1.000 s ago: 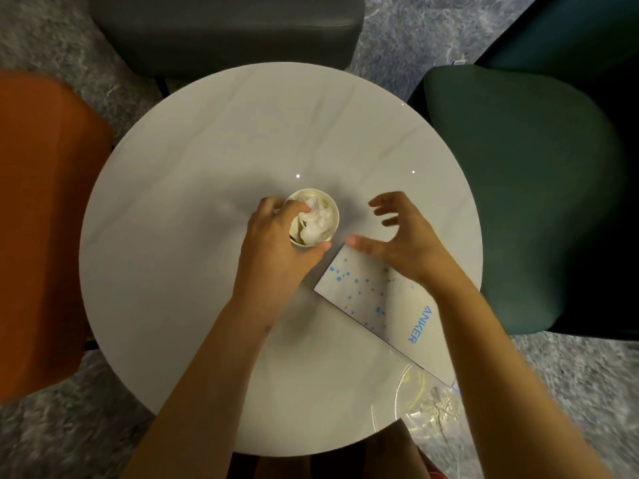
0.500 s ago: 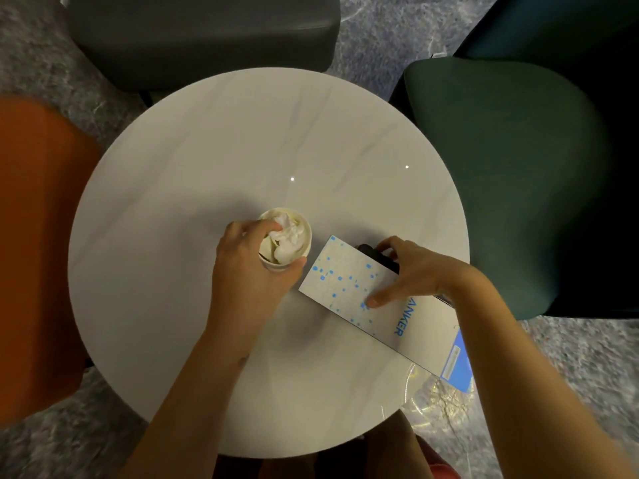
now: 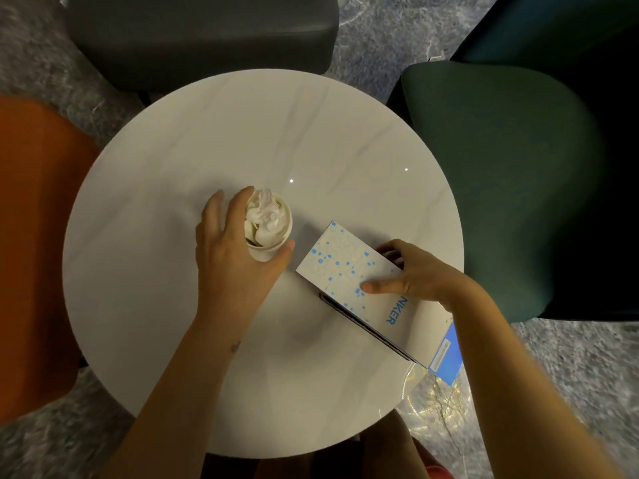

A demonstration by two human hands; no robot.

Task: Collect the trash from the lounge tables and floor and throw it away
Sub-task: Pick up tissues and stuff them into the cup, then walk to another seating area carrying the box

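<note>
A: Starting at the left of the frame, what does the left hand (image 3: 238, 257) have?

B: It is wrapped around a white paper cup (image 3: 269, 233) stuffed with crumpled tissue (image 3: 264, 216). The thumb presses the cup's lower right side and the fingers curl round its left wall, so the grip is closed on the cup. The cup sits left of centre on the round white table (image 3: 173, 167); whether its base touches the tabletop cannot be told.

A: And moving right?

B: Just right of the cup lies the white Anker box (image 3: 349, 271), speckled with blue. Its long axis runs diagonally, from near the cup toward the lower right, where the blue-labelled end overhangs the table's edge.

A: Which hand is nearer to it?

B: The right hand (image 3: 411, 274), clearly. It is on the box already: thumb flat across the top face, fingers bent over the far long edge. So it grips the box across its short width, not along its length. The near long edge looks raised off the table.

A: So the next move?

B: Probably lifting both together, each hand carrying its own piece. The box, held only across the middle, may tip toward its overhanging end.
</note>
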